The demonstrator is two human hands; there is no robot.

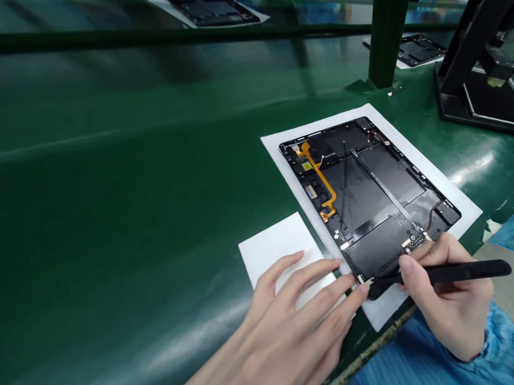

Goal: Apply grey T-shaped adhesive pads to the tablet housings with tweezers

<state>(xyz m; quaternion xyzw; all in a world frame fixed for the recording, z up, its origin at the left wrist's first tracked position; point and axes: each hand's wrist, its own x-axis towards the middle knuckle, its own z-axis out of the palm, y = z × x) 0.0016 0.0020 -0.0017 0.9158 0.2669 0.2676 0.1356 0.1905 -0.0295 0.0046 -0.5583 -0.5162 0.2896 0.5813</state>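
Observation:
An opened black tablet housing [368,191] lies on a white sheet [412,145], showing its inner side with an orange flex cable [321,181] at the left. My right hand [443,303] is shut on a black spudger [462,272], whose tip is hidden behind my fingers near the housing's lower corner. A small circuit board [415,241] sits just above those fingers. My left hand [294,324] lies flat, its fingertips touching that same corner, and rests partly over a small white card [275,253].
Green matting [111,220] covers the bench. A green upright post [387,39] and a black stand [478,94] rise behind the housing. Farther back lie other black housings [210,9] [420,50] on white sheets. My blue sleeve [445,374] shows at the lower right.

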